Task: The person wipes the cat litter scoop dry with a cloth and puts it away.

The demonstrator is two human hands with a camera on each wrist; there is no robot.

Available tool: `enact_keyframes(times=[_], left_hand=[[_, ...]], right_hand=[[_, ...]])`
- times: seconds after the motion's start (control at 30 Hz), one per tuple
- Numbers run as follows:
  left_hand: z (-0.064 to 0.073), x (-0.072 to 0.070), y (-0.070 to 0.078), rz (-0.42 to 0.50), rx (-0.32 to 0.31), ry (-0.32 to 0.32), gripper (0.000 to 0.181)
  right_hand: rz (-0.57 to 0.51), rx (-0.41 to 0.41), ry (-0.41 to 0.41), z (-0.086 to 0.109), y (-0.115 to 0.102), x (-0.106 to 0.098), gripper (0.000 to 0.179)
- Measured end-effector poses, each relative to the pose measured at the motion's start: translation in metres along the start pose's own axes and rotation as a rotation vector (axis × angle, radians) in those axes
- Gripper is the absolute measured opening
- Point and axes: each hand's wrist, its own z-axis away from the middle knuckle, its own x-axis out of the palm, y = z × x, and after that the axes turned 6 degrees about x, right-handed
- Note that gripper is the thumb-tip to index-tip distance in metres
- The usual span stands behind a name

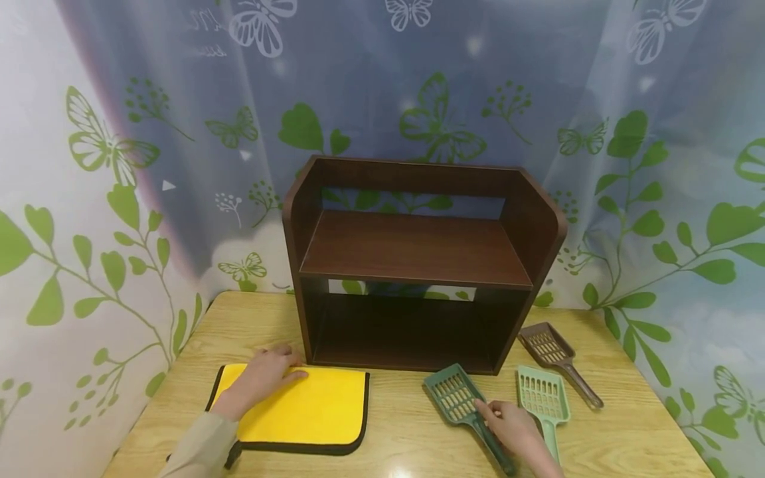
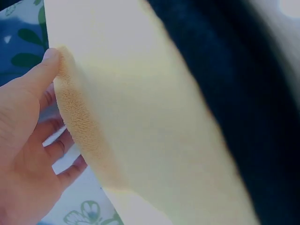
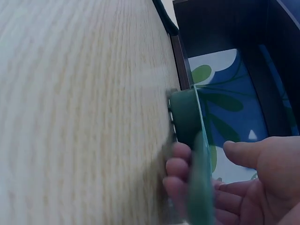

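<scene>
In the head view my left hand (image 1: pixel 269 372) rests on the far edge of a folded yellow cloth (image 1: pixel 325 405) with black trim. The left wrist view shows the thumb at the edge of the cloth (image 2: pixel 140 117), with the other fingers spread beside it. My right hand (image 1: pixel 510 425) holds a dark green slotted litter scoop (image 1: pixel 457 398) at its side. In the right wrist view the fingers curl around the scoop (image 3: pixel 201 183) from below, while the thumb stands off it. A light green litter scoop (image 1: pixel 544 392) lies just right of that hand, its handle partly hidden.
A dark brown two-tier shelf (image 1: pixel 412 245) stands at the back of the wooden table (image 1: pixel 394 458). To its right lies a brown litter scoop (image 1: pixel 550 348). A curtain (image 1: pixel 370 79) with leaves and butterflies hangs behind and on both sides.
</scene>
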Motion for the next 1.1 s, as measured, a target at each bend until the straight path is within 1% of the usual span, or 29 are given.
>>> enact_keyframes(times=[0.07, 0.17, 0.27, 0.37, 0.43, 0.5, 0.57, 0.6, 0.7, 0.77, 0.87, 0.97, 1.03, 1.1], left_hand=[[0.002, -0.003, 0.0, -0.031, 0.031, -0.011, 0.025], [0.004, -0.006, 0.001, -0.07, 0.081, 0.002, 0.026], [0.007, -0.01, 0.002, -0.084, 0.112, 0.031, 0.025], [0.012, -0.014, 0.005, -0.078, 0.118, 0.064, 0.024], [0.016, -0.018, 0.008, -0.07, 0.118, 0.095, 0.023], [0.02, -0.022, 0.011, -0.067, 0.124, 0.144, 0.022], [0.023, -0.026, 0.014, -0.062, 0.138, 0.21, 0.019], [0.024, -0.028, 0.016, -0.054, 0.15, 0.254, 0.017], [0.027, -0.035, 0.02, 0.003, 0.169, 0.39, 0.013], [0.027, -0.04, 0.024, 0.06, 0.182, 0.478, 0.016], [0.026, -0.05, 0.032, 0.158, 0.19, 0.581, 0.019], [0.025, -0.058, 0.043, 0.254, 0.187, 0.656, 0.018], [0.023, -0.063, 0.05, 0.334, 0.187, 0.685, 0.019], [0.022, -0.068, 0.056, 0.392, 0.196, 0.702, 0.023]], right_hand=[[-0.012, -0.005, -0.003, 0.0, 0.001, 0.001, 0.044], [-0.059, -0.007, -0.031, -0.001, 0.004, 0.001, 0.046], [-0.152, -0.005, -0.109, 0.0, 0.008, 0.001, 0.049], [-0.257, 0.002, -0.198, 0.002, 0.011, -0.001, 0.053], [-0.301, -0.002, -0.234, 0.003, 0.013, -0.002, 0.052], [-0.305, -0.018, -0.24, 0.004, 0.013, -0.004, 0.049], [-0.304, -0.039, -0.239, 0.005, 0.011, -0.006, 0.045], [-0.306, -0.053, -0.239, 0.005, 0.01, -0.007, 0.044], [-0.361, -0.074, -0.278, 0.005, 0.006, -0.01, 0.043], [-0.416, -0.078, -0.321, 0.005, 0.001, -0.013, 0.042], [-0.485, -0.084, -0.354, 0.005, -0.006, -0.018, 0.043], [-0.506, -0.1, -0.351, 0.006, -0.012, -0.022, 0.043], [-0.513, -0.107, -0.346, 0.006, -0.016, -0.023, 0.043], [-0.515, -0.109, -0.351, 0.006, -0.018, -0.024, 0.045]])
